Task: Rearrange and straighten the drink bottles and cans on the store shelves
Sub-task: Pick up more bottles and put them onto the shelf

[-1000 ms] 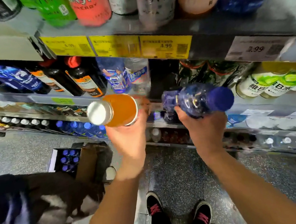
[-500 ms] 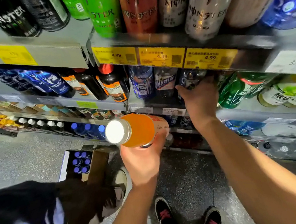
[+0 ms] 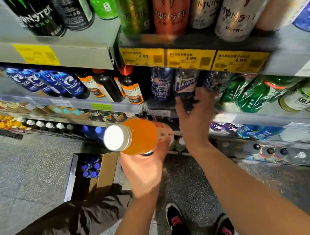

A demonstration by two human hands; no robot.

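Orange bottle [image 3: 139, 136], white cap toward me, clamped in my left hand [image 3: 144, 170]; right hand [image 3: 196, 119] fingers spread, empty.

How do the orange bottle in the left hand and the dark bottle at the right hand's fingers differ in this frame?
The orange bottle is off the shelf and lies sideways, white cap toward the camera; the dark bottle stands upright on the shelf. The left hand wraps the orange one from below; the right hand is spread open at the dark one. Both carry labels.
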